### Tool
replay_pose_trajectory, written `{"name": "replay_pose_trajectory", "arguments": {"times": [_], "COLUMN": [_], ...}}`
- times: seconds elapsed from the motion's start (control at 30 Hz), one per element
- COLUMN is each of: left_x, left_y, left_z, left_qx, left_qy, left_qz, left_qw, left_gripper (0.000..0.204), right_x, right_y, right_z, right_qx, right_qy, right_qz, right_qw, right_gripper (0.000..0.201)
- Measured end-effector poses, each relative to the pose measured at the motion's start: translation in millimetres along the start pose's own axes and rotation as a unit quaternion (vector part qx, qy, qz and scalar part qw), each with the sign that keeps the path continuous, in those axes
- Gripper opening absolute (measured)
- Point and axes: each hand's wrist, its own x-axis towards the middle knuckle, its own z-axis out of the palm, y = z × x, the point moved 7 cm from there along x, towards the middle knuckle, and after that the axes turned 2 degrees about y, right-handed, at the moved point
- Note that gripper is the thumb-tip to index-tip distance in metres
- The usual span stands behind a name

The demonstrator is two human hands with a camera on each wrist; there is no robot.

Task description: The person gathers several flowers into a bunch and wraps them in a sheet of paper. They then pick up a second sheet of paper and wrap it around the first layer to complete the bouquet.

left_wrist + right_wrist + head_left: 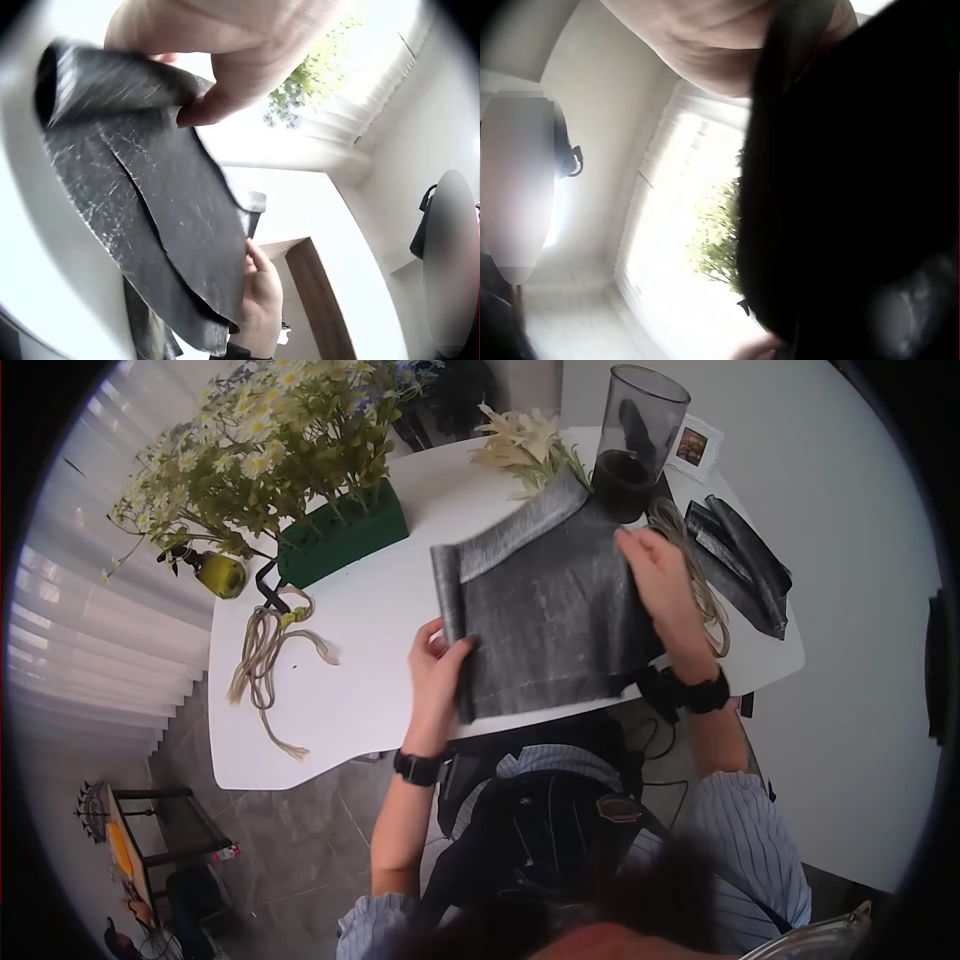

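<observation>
A dark grey sheet (550,610) with a silvery folded top edge and a rolled left edge is held up over the table's front. The left hand (436,672) pinches its rolled left edge between thumb and fingers; in the left wrist view that hand (232,52) grips the curled edge from above. At the sheet's upper right side, the right hand (662,585) holds the edge, fingers partly hidden behind it. Dark material fills much of the right wrist view, below the right hand (720,45), whose fingertips are hidden there.
Daisies stand in a green box (345,535) at the back left, beside a green bottle (220,575). Tied cords (262,660) lie left. A glass vase (640,420), pale lilies (525,445), a small frame (694,448), more cord and folded dark sheets (740,560) are at right.
</observation>
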Motion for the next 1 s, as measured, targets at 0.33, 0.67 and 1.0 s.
{"name": "replay_pose_trajectory", "arguments": {"times": [0.33,0.67,1.0], "left_x": [-46.5,-38.2,-35.7], "left_y": [38.8,21.0,-2.0], "left_z": [-81.1,-123.0,-121.3], "left_qx": [0.396,0.364,0.073], "left_qy": [0.137,0.142,0.139], "left_qz": [0.099,0.084,-0.012], "left_qw": [0.903,0.917,0.987], "left_gripper": [0.055,0.019,0.006], "right_x": [-74.7,-76.5,-65.3], "right_y": [48.5,52.5,54.4], "right_z": [60.5,47.9,35.2], "right_qx": [-0.159,-0.169,-0.208], "right_qy": [-0.020,-0.001,0.005], "right_qz": [0.040,0.028,0.018], "right_qw": [0.986,0.985,0.978], "right_gripper": [0.029,0.031,0.031]}}
